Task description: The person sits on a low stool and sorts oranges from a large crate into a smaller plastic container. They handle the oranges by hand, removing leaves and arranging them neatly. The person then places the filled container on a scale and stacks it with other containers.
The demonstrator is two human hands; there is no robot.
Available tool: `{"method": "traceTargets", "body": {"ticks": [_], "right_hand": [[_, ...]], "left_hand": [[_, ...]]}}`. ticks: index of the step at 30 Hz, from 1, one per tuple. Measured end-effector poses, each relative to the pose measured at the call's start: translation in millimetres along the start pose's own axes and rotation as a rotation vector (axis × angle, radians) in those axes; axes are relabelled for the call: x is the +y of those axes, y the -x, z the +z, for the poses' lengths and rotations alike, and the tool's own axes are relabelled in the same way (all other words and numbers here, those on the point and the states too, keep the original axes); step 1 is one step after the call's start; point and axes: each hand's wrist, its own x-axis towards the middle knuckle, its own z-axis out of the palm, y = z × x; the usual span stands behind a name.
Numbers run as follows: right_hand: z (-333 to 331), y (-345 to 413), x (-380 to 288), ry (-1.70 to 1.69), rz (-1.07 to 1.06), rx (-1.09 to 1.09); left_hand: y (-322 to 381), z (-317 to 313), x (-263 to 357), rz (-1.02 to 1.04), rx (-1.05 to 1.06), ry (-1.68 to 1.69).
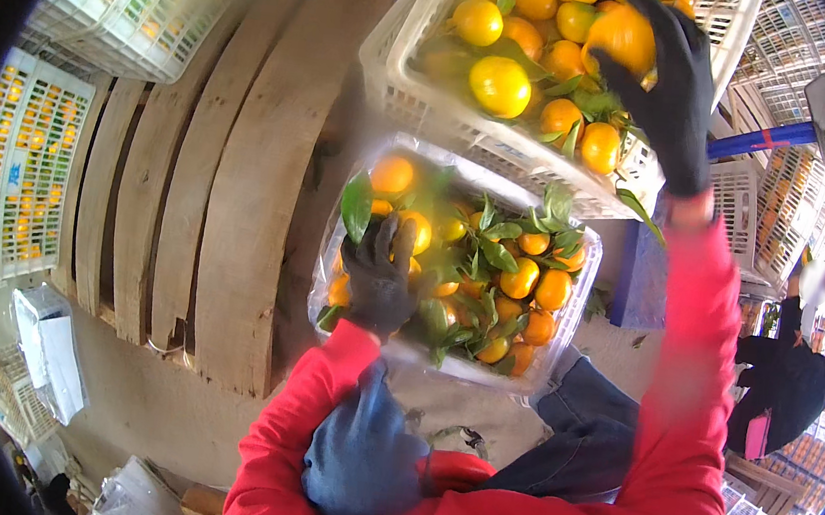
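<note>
My right hand (668,88), in a black glove, is over the white plastic crate (512,166) at the top of the view. Its fingers curl around an orange mandarin (622,40), which is blurred. Loose mandarins (500,86), some with leaves, fill the crate beneath it. Closer to me is a lower crate (585,276) lined with clear plastic film, holding mandarins (519,278) with many green leaves. My left hand (378,276), also gloved in black, rests on the fruit at its left side. Whether those fingers grip a mandarin is hidden.
A slatted wooden pallet (256,166) lies to the left. Crates of fruit (34,165) stand beyond it. On the right are a blue post with a grey head (764,140), more crates (798,207) and a person in dark clothes (784,383). White packaging (56,348) lies at lower left.
</note>
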Motion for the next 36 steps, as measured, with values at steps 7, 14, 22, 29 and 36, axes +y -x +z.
{"method": "traceTargets", "body": {"ticks": [7, 14, 22, 29, 36], "right_hand": [[101, 161, -172, -0.657, 0.508, -0.423], [139, 182, -170, -0.55, 0.625, -0.695], [18, 43, 27, 0.397, 0.085, -0.294], [72, 26, 161, 0.188, 0.236, -0.412], [-25, 109, -33, -0.739, 0.467, -0.419]], "left_hand": [[-23, 5, 0, -0.102, 0.149, -0.028], [-47, 7, 8, 0.127, 0.064, -0.119], [-58, 8, 8, 0.076, -0.156, -0.078], [-60, 13, 5, 0.08, -0.032, 0.005], [-54, 17, -4, 0.15, 0.064, 0.019]]}}
